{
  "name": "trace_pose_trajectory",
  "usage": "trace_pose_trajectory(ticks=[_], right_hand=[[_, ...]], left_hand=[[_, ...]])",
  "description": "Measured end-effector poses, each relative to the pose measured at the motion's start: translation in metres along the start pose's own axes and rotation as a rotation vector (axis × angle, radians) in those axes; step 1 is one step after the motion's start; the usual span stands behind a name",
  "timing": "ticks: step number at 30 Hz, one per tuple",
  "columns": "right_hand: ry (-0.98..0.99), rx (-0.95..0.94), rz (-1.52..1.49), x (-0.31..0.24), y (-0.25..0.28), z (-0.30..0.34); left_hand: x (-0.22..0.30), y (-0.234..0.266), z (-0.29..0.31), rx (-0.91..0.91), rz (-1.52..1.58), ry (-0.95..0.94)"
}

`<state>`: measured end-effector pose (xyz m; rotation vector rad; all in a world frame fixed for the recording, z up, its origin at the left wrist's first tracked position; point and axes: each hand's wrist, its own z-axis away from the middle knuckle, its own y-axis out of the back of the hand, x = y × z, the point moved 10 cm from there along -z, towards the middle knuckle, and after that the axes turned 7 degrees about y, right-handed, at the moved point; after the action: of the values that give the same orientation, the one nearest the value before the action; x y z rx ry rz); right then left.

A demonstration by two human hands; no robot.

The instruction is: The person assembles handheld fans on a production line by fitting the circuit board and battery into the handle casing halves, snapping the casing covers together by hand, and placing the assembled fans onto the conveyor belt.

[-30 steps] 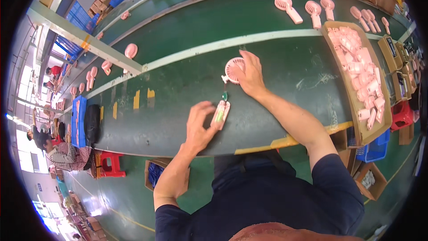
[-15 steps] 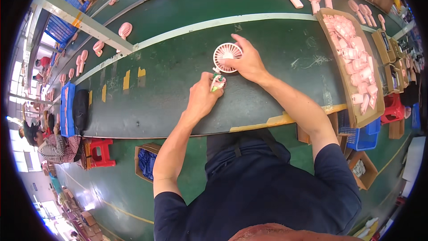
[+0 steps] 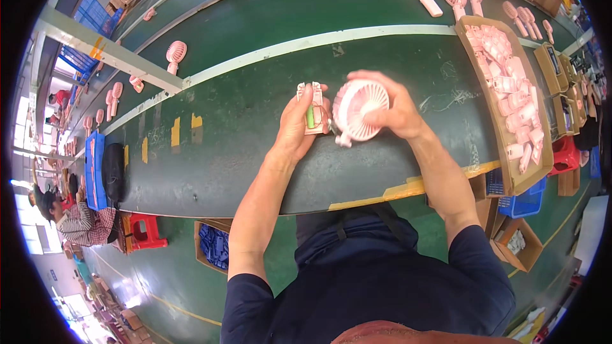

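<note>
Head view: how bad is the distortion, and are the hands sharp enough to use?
Head view: strong fisheye, the green table edges bow and black corners frame it; left hand and right hand on the pink fan head are sharp; windows at far left blow out.

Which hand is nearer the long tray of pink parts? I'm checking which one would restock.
Right. The right hand, holding the round pink fan head, is closer to the tray; the left hand, holding the handle piece, is farther away.
</note>
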<state>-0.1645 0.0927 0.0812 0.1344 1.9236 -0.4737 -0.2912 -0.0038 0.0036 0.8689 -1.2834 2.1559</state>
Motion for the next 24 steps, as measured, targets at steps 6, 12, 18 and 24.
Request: trace_pose_trajectory(ticks=[6,12,18,24], right_hand=[[-0.072,0.109,0.169,0.015,0.012,-0.001],[-0.107,0.261,0.214,0.017,0.041,-0.006],[-0.162,0.21,0.285,0.023,0.04,-0.003],[-0.199,0.143,0.325,0.024,0.035,-0.002]], left_hand=[[-0.032,-0.011,0.0,0.033,-0.196,-0.031],[-0.041,-0.029,0.012,-0.132,-0.244,0.104],[-0.057,-0.027,0.014,-0.129,-0.367,0.198],[-0.061,-0.033,0.02,-0.134,-0.428,0.189]])
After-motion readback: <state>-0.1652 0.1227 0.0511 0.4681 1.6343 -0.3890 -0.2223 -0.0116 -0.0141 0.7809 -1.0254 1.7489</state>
